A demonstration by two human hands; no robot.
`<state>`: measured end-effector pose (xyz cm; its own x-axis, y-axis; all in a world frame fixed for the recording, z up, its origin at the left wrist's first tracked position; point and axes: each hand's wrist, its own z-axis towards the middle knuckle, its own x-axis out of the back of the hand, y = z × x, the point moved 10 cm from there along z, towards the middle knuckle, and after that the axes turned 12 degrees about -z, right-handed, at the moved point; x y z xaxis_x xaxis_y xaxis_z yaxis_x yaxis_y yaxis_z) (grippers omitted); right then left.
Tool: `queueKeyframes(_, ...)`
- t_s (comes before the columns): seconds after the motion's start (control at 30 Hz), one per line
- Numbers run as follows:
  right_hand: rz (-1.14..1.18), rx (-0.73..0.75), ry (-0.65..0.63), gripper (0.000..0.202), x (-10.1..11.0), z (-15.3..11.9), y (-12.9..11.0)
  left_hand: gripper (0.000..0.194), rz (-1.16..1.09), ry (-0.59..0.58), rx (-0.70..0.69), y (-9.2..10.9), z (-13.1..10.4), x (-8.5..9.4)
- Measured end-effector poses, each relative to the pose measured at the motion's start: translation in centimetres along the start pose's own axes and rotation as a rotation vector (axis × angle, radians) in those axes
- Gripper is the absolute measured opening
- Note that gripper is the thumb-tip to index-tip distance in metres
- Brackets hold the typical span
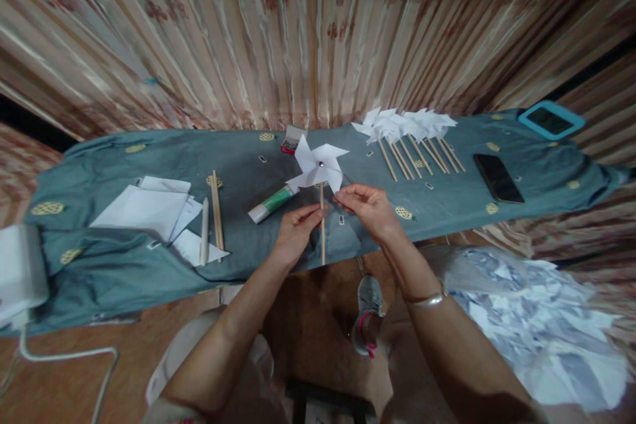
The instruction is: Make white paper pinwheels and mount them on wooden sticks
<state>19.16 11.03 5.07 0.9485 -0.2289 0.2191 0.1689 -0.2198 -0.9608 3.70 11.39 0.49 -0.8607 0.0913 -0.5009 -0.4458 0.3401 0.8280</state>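
Note:
A white paper pinwheel (pixel 316 169) with a pin at its centre faces me, fixed near the top of a thin wooden stick (pixel 322 238). My left hand (pixel 299 228) pinches that stick just below the blades. With thumb and fingertips, my right hand (pixel 366 207) is closed on the tip of the pinwheel's lower right blade. Left of the pinwheel lies a glue stick (pixel 273 203) with a green and white label. Behind it sits a small open red box (pixel 292 139) of pins.
Several finished pinwheels (pixel 405 124) lie in an overlapping row at the back right. A phone (pixel 498 177) and a blue-framed device (pixel 551 120) are further right. Paper sheets (pixel 144 209), loose sticks (pixel 217 212) and a white pencil-like rod (pixel 205 232) lie left. A bag of paper scraps (pixel 536 318) stands below.

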Motion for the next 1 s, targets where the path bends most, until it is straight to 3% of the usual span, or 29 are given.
queueKeyframes(0.7,-0.035,0.102,-0.105,0.022,-1.9,0.0,-0.2,0.035,-0.026,-0.045,0.011,-0.6,0.2,-0.3)
queueKeyframes(1.0,-0.134,0.173,-0.062,0.017,-1.6,0.0,-0.4,0.032,-0.035,-0.036,0.016,-0.5,0.0,-0.3)
